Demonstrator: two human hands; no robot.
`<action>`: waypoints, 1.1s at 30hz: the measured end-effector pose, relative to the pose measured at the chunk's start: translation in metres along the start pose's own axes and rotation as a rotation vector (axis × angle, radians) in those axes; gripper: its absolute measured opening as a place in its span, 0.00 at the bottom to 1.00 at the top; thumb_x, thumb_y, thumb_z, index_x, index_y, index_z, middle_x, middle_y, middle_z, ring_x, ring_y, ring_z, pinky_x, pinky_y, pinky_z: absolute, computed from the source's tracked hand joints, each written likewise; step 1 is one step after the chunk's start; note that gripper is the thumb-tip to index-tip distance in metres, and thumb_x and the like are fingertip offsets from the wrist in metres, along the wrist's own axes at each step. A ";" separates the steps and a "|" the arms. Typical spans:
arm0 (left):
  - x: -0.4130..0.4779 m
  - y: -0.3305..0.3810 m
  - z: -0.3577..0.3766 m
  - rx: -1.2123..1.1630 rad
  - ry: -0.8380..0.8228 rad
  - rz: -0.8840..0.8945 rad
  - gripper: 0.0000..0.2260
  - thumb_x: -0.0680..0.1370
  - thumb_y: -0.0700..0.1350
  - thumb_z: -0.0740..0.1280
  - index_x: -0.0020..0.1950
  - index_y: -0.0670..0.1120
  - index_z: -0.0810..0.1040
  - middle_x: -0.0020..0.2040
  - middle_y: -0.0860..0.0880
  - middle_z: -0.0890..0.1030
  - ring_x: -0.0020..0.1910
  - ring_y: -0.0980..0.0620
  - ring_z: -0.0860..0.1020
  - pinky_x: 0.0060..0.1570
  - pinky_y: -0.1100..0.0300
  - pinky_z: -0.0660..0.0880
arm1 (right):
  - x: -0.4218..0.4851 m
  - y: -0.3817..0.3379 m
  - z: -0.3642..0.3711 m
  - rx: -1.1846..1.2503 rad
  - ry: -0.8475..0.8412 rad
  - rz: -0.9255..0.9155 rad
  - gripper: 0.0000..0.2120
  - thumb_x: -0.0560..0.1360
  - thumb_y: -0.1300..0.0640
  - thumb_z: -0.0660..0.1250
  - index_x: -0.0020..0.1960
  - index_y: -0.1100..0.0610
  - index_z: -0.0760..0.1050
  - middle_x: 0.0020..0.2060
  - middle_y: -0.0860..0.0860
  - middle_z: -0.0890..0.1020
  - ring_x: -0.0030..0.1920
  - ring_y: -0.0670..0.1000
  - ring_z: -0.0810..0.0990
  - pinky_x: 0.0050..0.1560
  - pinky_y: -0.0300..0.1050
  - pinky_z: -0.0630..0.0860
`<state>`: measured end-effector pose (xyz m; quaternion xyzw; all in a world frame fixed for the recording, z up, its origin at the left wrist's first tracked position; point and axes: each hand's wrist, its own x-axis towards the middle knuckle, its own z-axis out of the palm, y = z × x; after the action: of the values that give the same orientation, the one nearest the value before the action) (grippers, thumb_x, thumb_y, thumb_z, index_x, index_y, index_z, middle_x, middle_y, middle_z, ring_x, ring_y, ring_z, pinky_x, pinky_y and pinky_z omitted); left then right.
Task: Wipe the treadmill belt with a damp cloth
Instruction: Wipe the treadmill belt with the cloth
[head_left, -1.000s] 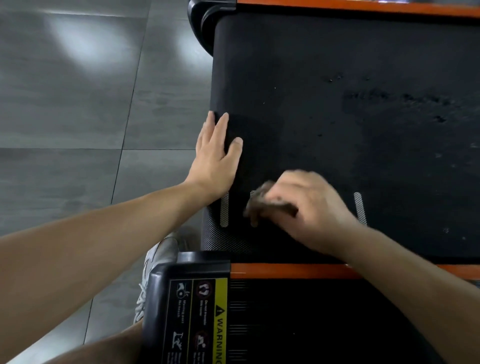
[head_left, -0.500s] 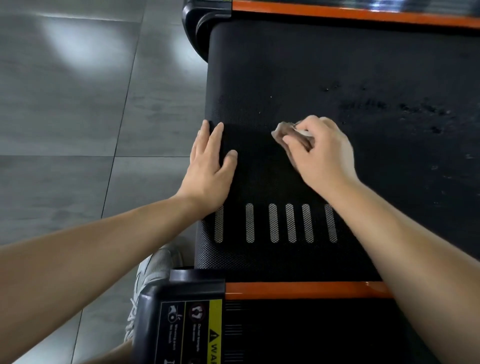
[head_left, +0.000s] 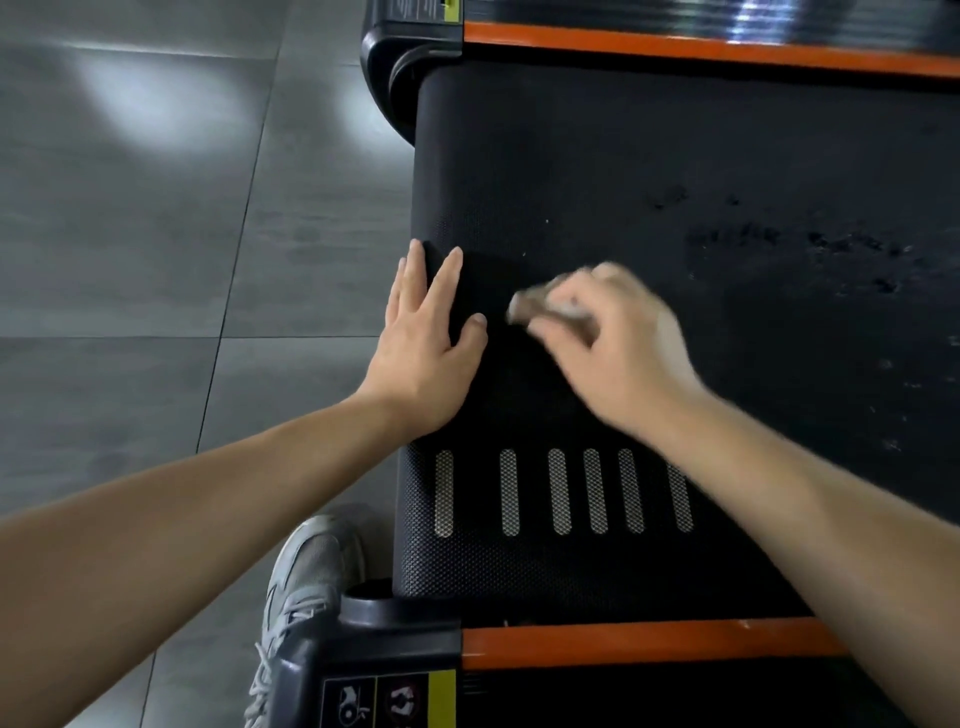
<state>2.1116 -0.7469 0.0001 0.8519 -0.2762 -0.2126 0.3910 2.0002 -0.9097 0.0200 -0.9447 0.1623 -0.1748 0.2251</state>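
Note:
The black treadmill belt (head_left: 649, 171) fills the right of the view, with several pale mesh stripes (head_left: 558, 491) near its front. My right hand (head_left: 618, 343) is bunched around a small greyish cloth (head_left: 535, 306) and presses it on the belt; both are blurred by motion. My left hand (head_left: 426, 353) lies flat on the belt's left edge, fingers spread, a short gap to the left of the cloth. Dark wet-looking marks (head_left: 789, 244) show on the belt at the right.
Orange side rails run along the far (head_left: 675, 47) and near (head_left: 623, 642) sides of the belt. A black end cap with a warning label (head_left: 384, 701) sits at the bottom. My grey shoe (head_left: 306, 587) stands on the grey tiled floor (head_left: 130, 260) at the left.
My right hand went with the cloth from beside the pale stripes up the belt, then slid left toward my left hand. The left hand stayed flat on the edge.

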 end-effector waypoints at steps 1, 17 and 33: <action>0.000 0.000 0.000 0.002 0.003 0.002 0.29 0.84 0.49 0.60 0.84 0.54 0.52 0.84 0.50 0.41 0.82 0.54 0.40 0.76 0.59 0.43 | -0.010 -0.005 0.001 0.027 -0.044 -0.068 0.08 0.76 0.47 0.71 0.49 0.52 0.80 0.44 0.48 0.79 0.44 0.51 0.80 0.41 0.46 0.75; 0.041 -0.002 -0.016 -0.012 0.046 0.000 0.28 0.83 0.46 0.62 0.83 0.50 0.58 0.84 0.49 0.47 0.82 0.51 0.46 0.77 0.59 0.48 | 0.098 0.041 0.004 -0.226 0.097 0.109 0.11 0.79 0.46 0.66 0.53 0.53 0.77 0.46 0.49 0.77 0.47 0.54 0.78 0.41 0.48 0.72; 0.088 0.000 -0.018 -0.106 0.057 0.029 0.29 0.81 0.40 0.60 0.83 0.48 0.57 0.84 0.52 0.50 0.82 0.56 0.46 0.79 0.60 0.47 | 0.139 0.041 0.017 -0.133 0.113 0.197 0.10 0.78 0.45 0.68 0.52 0.51 0.77 0.47 0.47 0.76 0.48 0.51 0.78 0.43 0.45 0.69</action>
<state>2.1887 -0.7929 -0.0015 0.8314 -0.2658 -0.1970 0.4464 2.1214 -0.9921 0.0214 -0.9256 0.2781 -0.1938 0.1684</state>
